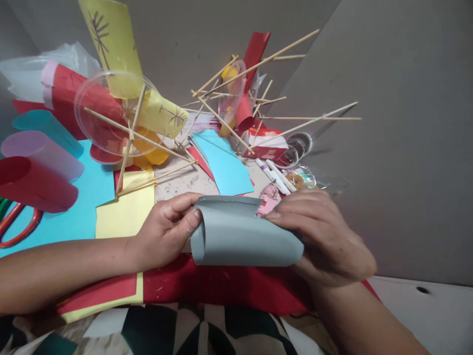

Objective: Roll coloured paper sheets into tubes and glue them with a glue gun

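The plain grey paper [244, 239] is curled into a loose, sideways roll.

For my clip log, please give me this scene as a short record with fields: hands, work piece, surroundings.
Left hand: pinches the grey paper at its left end
Right hand: at the paper's right end; grip partly hidden
Grey paper: curled into a loose tube
Pink tool: by the right fingertips; whether held, unclear
Left side: red tube, purple tube, blue tube
Behind the hands: left stick frame, right stick frame, blue paper
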Demonstrator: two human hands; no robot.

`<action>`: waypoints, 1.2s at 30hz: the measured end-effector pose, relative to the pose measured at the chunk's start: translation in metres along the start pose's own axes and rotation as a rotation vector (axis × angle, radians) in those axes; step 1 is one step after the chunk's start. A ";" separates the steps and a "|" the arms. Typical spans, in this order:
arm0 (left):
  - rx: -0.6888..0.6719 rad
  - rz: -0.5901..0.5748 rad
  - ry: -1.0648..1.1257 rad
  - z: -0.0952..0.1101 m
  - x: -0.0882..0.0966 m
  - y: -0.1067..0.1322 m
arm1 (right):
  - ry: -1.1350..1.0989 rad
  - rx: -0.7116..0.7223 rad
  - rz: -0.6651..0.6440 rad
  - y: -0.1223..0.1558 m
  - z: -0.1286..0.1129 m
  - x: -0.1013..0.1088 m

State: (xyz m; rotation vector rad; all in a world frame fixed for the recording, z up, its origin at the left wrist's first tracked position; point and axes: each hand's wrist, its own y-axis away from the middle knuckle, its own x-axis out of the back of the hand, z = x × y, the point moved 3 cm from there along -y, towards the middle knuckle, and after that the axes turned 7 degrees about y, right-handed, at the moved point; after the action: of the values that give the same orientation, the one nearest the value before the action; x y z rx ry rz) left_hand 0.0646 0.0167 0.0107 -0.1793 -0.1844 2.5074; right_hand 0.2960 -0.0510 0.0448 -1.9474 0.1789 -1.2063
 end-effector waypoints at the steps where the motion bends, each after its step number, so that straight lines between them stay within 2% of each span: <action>1: -0.007 0.011 -0.004 0.001 -0.001 -0.001 | -0.035 0.049 0.034 0.000 -0.001 0.000; 3: -0.019 0.025 -0.008 0.003 -0.003 -0.002 | -0.123 0.081 0.112 -0.001 -0.002 0.000; 6: -0.001 0.023 0.023 0.007 -0.008 -0.003 | -0.227 -0.062 0.190 0.000 0.001 -0.003; 11: 0.125 -0.024 0.181 0.009 -0.015 -0.001 | -0.343 -0.247 0.144 0.003 0.004 -0.009; 16: 0.134 -0.067 0.217 0.008 -0.016 0.001 | -0.347 -0.381 0.114 0.007 0.007 -0.011; 23: 0.127 -0.081 0.192 0.007 -0.015 0.001 | -0.393 -0.439 0.097 0.006 0.008 -0.014; 36: 0.131 -0.128 0.244 0.007 -0.016 0.001 | -0.447 -0.452 0.053 0.010 0.014 -0.017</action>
State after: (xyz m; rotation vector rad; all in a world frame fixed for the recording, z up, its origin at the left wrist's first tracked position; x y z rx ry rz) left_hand 0.0762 0.0057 0.0184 -0.4034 0.0654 2.3369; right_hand 0.3014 -0.0412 0.0235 -2.5342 0.2840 -0.7053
